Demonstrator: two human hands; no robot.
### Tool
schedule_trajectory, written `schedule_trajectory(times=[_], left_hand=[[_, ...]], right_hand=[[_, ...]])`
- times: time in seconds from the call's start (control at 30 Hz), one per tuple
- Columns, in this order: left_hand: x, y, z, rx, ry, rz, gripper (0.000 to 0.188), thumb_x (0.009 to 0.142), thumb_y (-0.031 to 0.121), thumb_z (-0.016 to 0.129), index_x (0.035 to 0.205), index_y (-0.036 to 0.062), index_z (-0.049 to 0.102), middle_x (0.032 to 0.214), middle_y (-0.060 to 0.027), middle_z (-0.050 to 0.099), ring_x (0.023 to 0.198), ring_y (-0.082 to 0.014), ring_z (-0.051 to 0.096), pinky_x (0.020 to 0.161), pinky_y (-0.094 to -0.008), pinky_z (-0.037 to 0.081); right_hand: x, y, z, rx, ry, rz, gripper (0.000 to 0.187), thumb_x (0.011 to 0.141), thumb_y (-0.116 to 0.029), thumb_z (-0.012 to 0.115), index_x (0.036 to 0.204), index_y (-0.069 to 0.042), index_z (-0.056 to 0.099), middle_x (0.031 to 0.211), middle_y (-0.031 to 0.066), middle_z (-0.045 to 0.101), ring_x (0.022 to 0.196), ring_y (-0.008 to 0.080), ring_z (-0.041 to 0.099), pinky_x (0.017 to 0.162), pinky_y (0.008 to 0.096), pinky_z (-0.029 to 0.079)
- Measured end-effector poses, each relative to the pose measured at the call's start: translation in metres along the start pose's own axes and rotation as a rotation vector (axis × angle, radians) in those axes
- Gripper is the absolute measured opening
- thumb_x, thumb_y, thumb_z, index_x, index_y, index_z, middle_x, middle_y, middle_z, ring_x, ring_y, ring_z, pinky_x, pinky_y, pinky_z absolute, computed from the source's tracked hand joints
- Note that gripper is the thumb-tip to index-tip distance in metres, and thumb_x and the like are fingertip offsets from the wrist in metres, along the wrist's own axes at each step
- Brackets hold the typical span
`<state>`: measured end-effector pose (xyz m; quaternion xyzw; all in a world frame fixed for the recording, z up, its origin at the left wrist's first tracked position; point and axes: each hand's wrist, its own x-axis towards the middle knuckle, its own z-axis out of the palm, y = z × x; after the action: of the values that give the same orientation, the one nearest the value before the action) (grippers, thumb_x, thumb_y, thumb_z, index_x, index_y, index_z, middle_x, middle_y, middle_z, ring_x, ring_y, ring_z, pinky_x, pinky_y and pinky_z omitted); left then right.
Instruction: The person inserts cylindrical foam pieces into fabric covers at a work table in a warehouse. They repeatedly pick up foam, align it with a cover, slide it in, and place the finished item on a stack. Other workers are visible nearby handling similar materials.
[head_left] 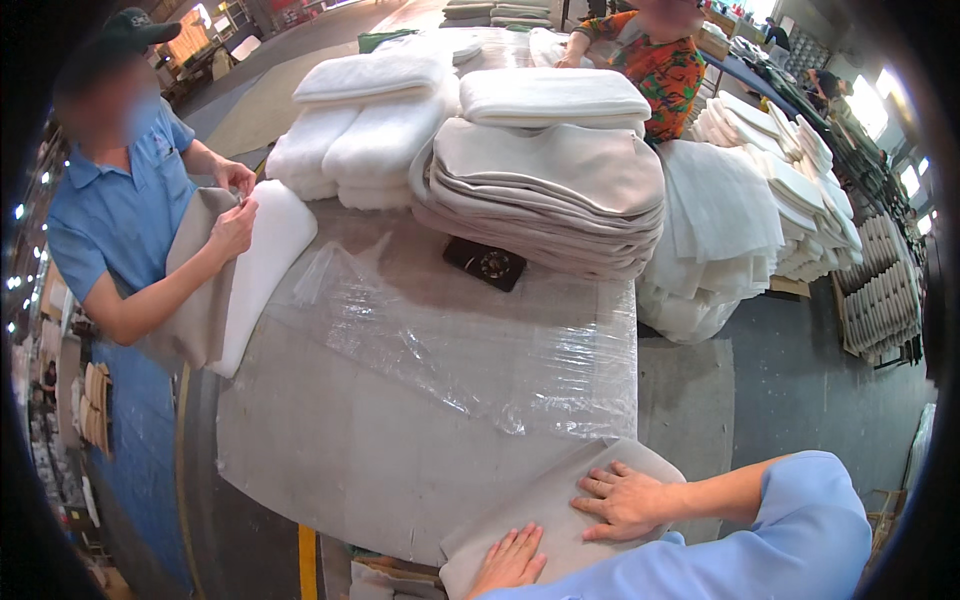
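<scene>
My left hand (512, 560) lies flat on a light grey, padded-looking fabric piece (565, 525) at the near edge of the table, fingers stretched out. Farther right on the same piece rests my right hand (628, 500), palm down with its fingers spread. Neither hand grips anything. The piece lies slanted across the table corner, and my blue sleeve covers part of it. Clear plastic film (440, 360) is spread, wrinkled, over the grey table top (330, 480) beyond my hands.
A tall stack of grey covers (545, 190) stands at the table's far side, by white padding stacks (375, 130). A dark phone-like object (485, 264) lies before it. At left a co-worker (130, 220) handles a grey-and-white piece (260, 260); another person (650, 70) stands behind.
</scene>
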<state>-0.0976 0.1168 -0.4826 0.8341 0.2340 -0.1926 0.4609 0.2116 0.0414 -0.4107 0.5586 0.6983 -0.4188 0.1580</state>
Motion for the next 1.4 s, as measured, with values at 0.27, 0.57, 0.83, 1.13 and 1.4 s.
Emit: schedule_trajectory(times=[0.27, 0.57, 0.83, 1.13, 1.4], left_hand=[[0.015, -0.001, -0.003, 0.022, 0.001, -0.035, 0.065, 0.11, 0.036, 0.048, 0.167, 0.0073, 0.033, 0.171, -0.0166, 0.037, 0.158, -0.0352, 0.034, 0.129, -0.0488, 0.027], [0.016, 0.008, -0.011, 0.032, -0.006, -0.068, 0.065, 0.111, 0.037, 0.045, 0.169, 0.0085, 0.031, 0.172, -0.0169, 0.036, 0.159, -0.037, 0.032, 0.129, -0.052, 0.024], [0.026, 0.002, 0.002, 0.053, 0.048, -0.01, 0.065, 0.111, 0.035, 0.049, 0.167, 0.0055, 0.034, 0.171, -0.0176, 0.038, 0.158, -0.0366, 0.035, 0.128, -0.0546, 0.025], [0.023, 0.0, 0.003, 0.065, 0.095, -0.024, 0.064, 0.109, 0.033, 0.051, 0.165, 0.0043, 0.038, 0.171, -0.0167, 0.039, 0.157, -0.0369, 0.036, 0.127, -0.0555, 0.026], [0.025, 0.005, -0.003, 0.065, 0.085, 0.033, 0.063, 0.109, 0.029, 0.051, 0.163, -0.0013, 0.038, 0.17, -0.022, 0.038, 0.156, -0.0404, 0.037, 0.127, -0.0555, 0.028]], right_hand=[[0.007, 0.002, 0.002, 0.043, 0.04, -0.007, 0.081, 0.108, -0.069, 0.031, 0.164, -0.01, 0.042, 0.17, 0.025, 0.035, 0.16, 0.0429, 0.029, 0.128, 0.0634, 0.021], [0.014, -0.001, 0.006, 0.042, 0.121, -0.008, 0.081, 0.107, -0.068, 0.036, 0.162, -0.009, 0.045, 0.165, 0.0243, 0.042, 0.156, 0.0421, 0.036, 0.122, 0.0663, 0.027], [0.019, 0.0, 0.0, 0.06, 0.141, -0.017, 0.079, 0.106, -0.068, 0.04, 0.157, -0.009, 0.051, 0.15, 0.0219, 0.053, 0.143, 0.0392, 0.047, 0.116, 0.063, 0.034], [0.026, 0.0, -0.008, 0.085, 0.173, -0.002, 0.075, 0.104, -0.067, 0.046, 0.153, -0.011, 0.057, 0.147, 0.0195, 0.055, 0.139, 0.0379, 0.05, 0.113, 0.0601, 0.037], [0.022, -0.005, -0.006, 0.102, 0.174, 0.023, 0.071, 0.104, -0.065, 0.047, 0.151, -0.014, 0.059, 0.147, 0.0186, 0.055, 0.139, 0.0377, 0.05, 0.114, 0.058, 0.037]])
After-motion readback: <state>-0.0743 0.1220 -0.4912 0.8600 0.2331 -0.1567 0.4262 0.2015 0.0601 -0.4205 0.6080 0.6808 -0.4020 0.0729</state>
